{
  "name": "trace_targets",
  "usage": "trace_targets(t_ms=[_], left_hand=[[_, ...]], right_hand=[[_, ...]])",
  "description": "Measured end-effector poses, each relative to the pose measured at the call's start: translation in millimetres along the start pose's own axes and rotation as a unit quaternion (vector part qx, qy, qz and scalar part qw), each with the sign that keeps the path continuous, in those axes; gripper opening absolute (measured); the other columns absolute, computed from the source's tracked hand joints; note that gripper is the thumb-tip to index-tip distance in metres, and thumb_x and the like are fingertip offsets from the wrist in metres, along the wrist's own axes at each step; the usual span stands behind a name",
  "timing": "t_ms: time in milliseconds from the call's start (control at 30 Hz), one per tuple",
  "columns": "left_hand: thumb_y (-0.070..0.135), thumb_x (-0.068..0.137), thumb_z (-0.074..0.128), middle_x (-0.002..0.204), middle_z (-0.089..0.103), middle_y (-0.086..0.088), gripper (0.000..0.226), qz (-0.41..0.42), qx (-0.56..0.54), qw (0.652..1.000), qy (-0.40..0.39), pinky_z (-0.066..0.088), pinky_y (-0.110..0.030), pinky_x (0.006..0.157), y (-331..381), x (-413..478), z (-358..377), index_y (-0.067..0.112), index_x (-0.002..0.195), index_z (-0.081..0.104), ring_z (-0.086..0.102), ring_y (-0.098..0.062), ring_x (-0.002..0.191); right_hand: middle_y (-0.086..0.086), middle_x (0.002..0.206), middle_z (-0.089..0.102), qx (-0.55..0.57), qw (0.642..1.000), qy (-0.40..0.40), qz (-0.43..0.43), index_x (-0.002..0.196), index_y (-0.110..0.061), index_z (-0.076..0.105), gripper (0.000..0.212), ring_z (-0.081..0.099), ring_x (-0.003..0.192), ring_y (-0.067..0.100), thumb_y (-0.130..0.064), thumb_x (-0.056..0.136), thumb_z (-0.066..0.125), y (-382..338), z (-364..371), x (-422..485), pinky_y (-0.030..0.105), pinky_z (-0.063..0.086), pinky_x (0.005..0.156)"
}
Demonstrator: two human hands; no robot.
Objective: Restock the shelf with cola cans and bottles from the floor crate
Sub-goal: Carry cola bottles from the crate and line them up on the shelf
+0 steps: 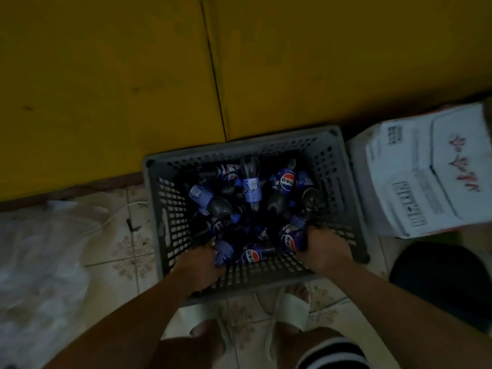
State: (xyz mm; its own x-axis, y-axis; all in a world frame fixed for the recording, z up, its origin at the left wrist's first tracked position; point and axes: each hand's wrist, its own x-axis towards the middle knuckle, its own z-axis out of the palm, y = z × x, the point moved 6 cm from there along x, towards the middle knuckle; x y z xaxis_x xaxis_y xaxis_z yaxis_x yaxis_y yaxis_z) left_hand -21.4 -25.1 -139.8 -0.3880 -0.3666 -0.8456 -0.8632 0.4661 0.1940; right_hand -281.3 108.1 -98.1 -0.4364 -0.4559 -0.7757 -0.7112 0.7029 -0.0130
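Left grip (198, 265) holds one bottle (223, 253), right grip (324, 249) another bottle (290, 239) — crate (173, 209) on tiled floor (133, 249).

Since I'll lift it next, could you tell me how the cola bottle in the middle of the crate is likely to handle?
The cola bottle looks full of dark liquid, so probably heavy for its size. Round and lying on other bottles in the crate, it would likely roll if nudged.

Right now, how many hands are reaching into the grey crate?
2. The left hand grips the near-left bottle in the crate; the right hand grips the near-right bottle. Both hands show plainly.
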Motion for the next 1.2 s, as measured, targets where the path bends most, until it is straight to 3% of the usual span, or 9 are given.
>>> trace_targets(t_ms=[200, 300, 400, 500, 567, 667, 900, 1067, 1200], left_hand=[[0.043, 0.090, 0.071, 0.112, 0.072, -0.014, 0.041, -0.086, -0.347, 0.934, 0.020, 0.056, -0.040, 0.087, 13, -118, -63, 0.012, 0.116, 0.067, 0.068, -0.026, 0.097], [0.045, 0.089, 0.071, 0.112, 0.072, -0.010, 0.048, -0.138, -0.523, 0.839, 0.054, 0.058, -0.038, 0.083, 22, -186, -94, 0.014, 0.124, 0.062, 0.070, -0.028, 0.096], [0.042, 0.094, 0.067, 0.095, 0.075, -0.015, 0.031, -0.172, -0.676, 0.716, 0.043, 0.058, -0.028, 0.056, 39, -254, -120, 0.016, 0.110, 0.065, 0.073, -0.031, 0.079], [0.043, 0.091, 0.068, 0.102, 0.076, -0.022, 0.038, -0.155, -0.778, 0.609, -0.013, 0.061, -0.036, 0.061, 54, -318, -139, 0.012, 0.114, 0.066, 0.075, -0.034, 0.084], [0.046, 0.084, 0.075, 0.104, 0.076, -0.022, 0.052, -0.133, -0.809, 0.571, -0.033, 0.059, -0.041, 0.075, 57, -362, -153, 0.009, 0.119, 0.066, 0.074, -0.034, 0.090], [0.041, 0.078, 0.079, 0.098, 0.075, -0.017, 0.056, -0.086, -0.837, 0.538, -0.056, 0.057, -0.039, 0.074, 61, -428, -174, 0.004, 0.118, 0.068, 0.072, -0.030, 0.075], [0.024, 0.077, 0.070, 0.082, 0.072, -0.017, 0.034, 0.025, -0.836, 0.547, 0.024, 0.061, -0.038, 0.071, 21, -541, -221, 0.001, 0.103, 0.067, 0.069, -0.027, 0.064], [0.019, 0.087, 0.071, 0.111, 0.069, -0.025, 0.048, 0.117, -0.826, 0.536, 0.130, 0.060, -0.040, 0.077, 2, -588, -245, 0.001, 0.130, 0.058, 0.068, -0.034, 0.090], [0.016, 0.085, 0.071, 0.135, 0.060, -0.029, 0.060, 0.152, -0.830, 0.494, 0.211, 0.048, -0.053, 0.098, 9, -612, -242, 0.004, 0.139, 0.051, 0.063, -0.039, 0.115]], right_hand=[[0.011, 0.087, 0.069, 0.383, 0.914, -0.048, 0.128, 0.100, -0.006, 0.070, 0.032, 0.064, 0.080, 0.026, -0.034, 0.087, 0.078, 4, -33, -120, 0.028, 0.044, 0.061], [0.014, 0.071, 0.066, 0.523, 0.832, -0.077, 0.169, 0.091, 0.001, 0.072, 0.024, 0.059, 0.064, 0.025, -0.022, 0.088, 0.078, -5, -59, -196, 0.026, 0.041, 0.054], [0.021, 0.078, 0.074, 0.584, 0.785, -0.101, 0.183, 0.101, 0.007, 0.072, 0.033, 0.065, 0.066, 0.028, -0.022, 0.086, 0.078, -20, -85, -262, 0.031, 0.047, 0.060], [0.019, 0.072, 0.073, 0.694, 0.675, -0.153, 0.201, 0.101, 0.000, 0.070, 0.028, 0.066, 0.049, 0.026, -0.023, 0.087, 0.076, -48, -109, -330, 0.027, 0.053, 0.046], [0.016, 0.068, 0.071, 0.759, 0.592, -0.166, 0.213, 0.097, -0.007, 0.067, 0.021, 0.066, 0.046, 0.027, -0.025, 0.088, 0.073, -68, -132, -378, 0.028, 0.054, 0.043], [0.017, 0.075, 0.072, 0.804, 0.546, -0.151, 0.182, 0.102, -0.006, 0.067, 0.024, 0.069, 0.056, 0.030, -0.024, 0.088, 0.073, -97, -171, -439, 0.031, 0.058, 0.048], [0.013, 0.093, 0.071, 0.765, 0.615, -0.191, -0.016, 0.121, -0.008, 0.063, 0.042, 0.069, 0.073, 0.024, -0.022, 0.083, 0.076, -139, -253, -511, 0.035, 0.059, 0.073], [0.014, 0.112, 0.070, 0.641, 0.731, -0.169, -0.163, 0.129, -0.020, 0.064, 0.058, 0.068, 0.080, 0.029, -0.025, 0.073, 0.079, -159, -301, -528, 0.037, 0.061, 0.077], [-0.004, 0.112, 0.075, 0.466, 0.845, -0.013, -0.262, 0.129, -0.039, 0.062, 0.073, 0.073, 0.085, 0.010, -0.027, 0.063, 0.090, -165, -334, -531, 0.028, 0.061, 0.080]])
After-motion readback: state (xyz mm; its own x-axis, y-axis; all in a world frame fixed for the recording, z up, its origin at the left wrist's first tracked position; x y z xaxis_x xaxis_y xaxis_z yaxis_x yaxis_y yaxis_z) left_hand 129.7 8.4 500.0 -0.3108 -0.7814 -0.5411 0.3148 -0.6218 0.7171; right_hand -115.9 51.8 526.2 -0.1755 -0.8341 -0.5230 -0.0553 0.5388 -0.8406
